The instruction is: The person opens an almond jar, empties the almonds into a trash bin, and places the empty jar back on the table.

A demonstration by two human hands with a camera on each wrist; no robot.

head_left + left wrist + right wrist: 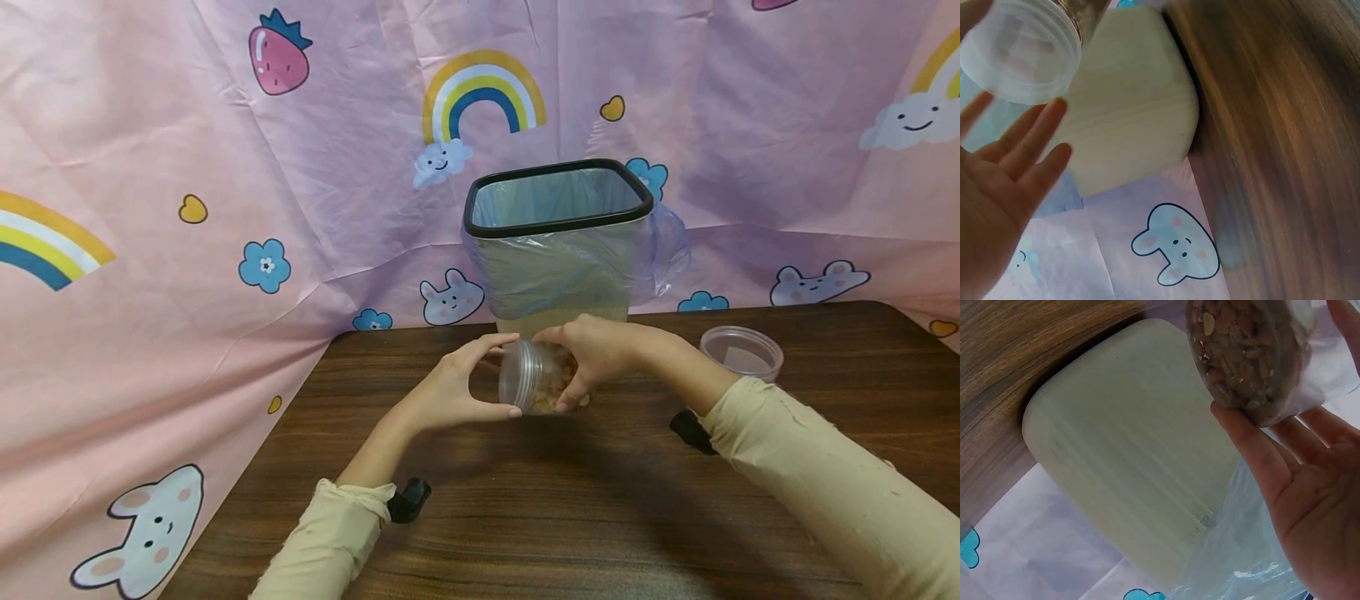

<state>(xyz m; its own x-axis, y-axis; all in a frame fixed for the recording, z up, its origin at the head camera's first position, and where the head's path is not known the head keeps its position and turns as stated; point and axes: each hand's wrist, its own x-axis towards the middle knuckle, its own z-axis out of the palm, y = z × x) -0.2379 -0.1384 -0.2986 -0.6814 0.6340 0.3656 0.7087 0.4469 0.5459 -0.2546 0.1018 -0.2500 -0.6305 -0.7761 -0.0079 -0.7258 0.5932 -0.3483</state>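
Note:
A clear plastic jar (551,383) of brown nuts (1235,353) is held on its side above the table, its translucent lid (1019,53) facing left. My right hand (603,350) grips the jar's body, thumb on the near side and fingers over the top. In the right wrist view, a fingertip reaches the edge of the jar's base. At the other end, my left hand (461,383) spans the lid, thumb below and forefinger above, fingertips right at its rim. A gap shows between the left palm and the lid.
Behind the hands stands a pale bin (558,283) with a black rim, lined with a bluish plastic bag (663,250). A round clear plastic tub (742,354) sits on the wooden table (525,517) at the right. A patterned cloth (360,150) hangs at the back and left.

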